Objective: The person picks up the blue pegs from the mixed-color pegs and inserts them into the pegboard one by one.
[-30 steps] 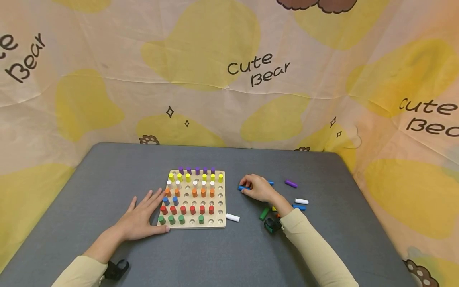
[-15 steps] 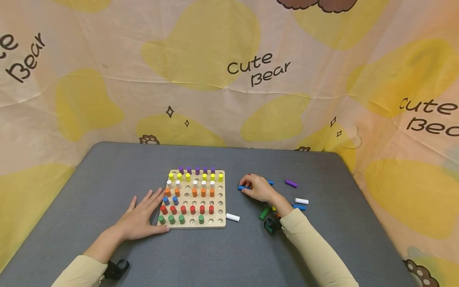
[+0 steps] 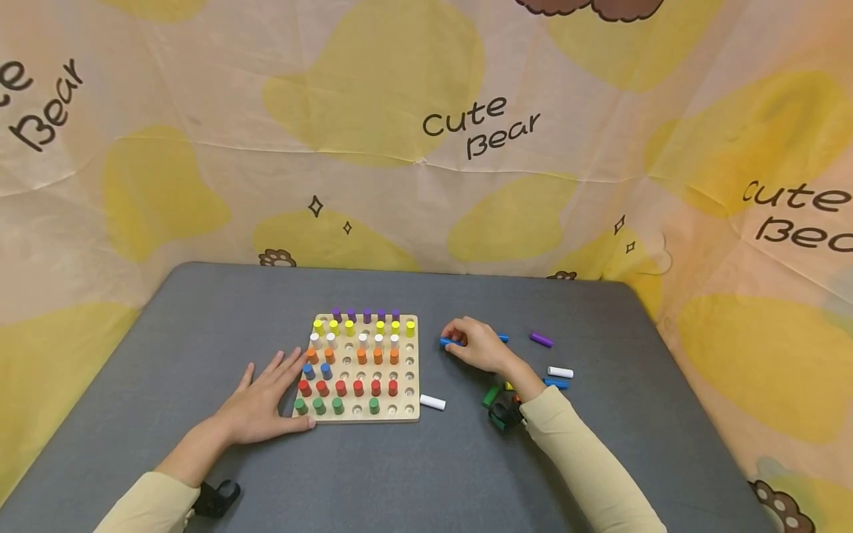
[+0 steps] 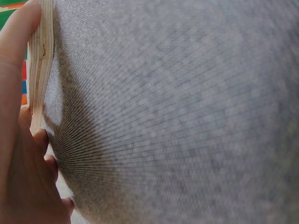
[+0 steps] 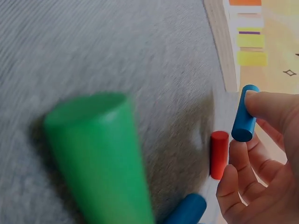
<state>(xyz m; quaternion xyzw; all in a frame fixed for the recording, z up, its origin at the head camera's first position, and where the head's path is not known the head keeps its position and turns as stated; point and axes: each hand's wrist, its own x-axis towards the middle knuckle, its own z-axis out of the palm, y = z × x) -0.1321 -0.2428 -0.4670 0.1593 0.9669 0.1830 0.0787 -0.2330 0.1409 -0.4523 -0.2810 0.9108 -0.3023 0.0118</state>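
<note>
A pale wooden pegboard (image 3: 401,398) lies on the table, with rows of purple, yellow, white, orange, blue, red and green pegs standing in it. Along its left edge my left hand (image 3: 263,407) lies spread, thumb at the near corner and fingers straight. Only the board's layered edge (image 4: 42,60) and part of that hand show in the left wrist view. To the board's right, my right hand (image 3: 485,348) pinches a blue peg (image 3: 449,342) between thumb and fingers. In the right wrist view, this blue peg (image 5: 244,119) is held clear of the red peg (image 5: 219,155) beside it.
Loose pegs lie around the right forearm: a purple peg (image 3: 541,340), a white peg (image 3: 560,372), blue pegs (image 3: 556,384) and a green peg (image 3: 492,394). Another white peg (image 3: 432,403) rests by the board's right edge. A patterned cloth (image 3: 373,89) hangs behind the table.
My right hand has shifted slightly up and to the left in the head view, carrying the blue peg. The left hand stays in place at the board.
</note>
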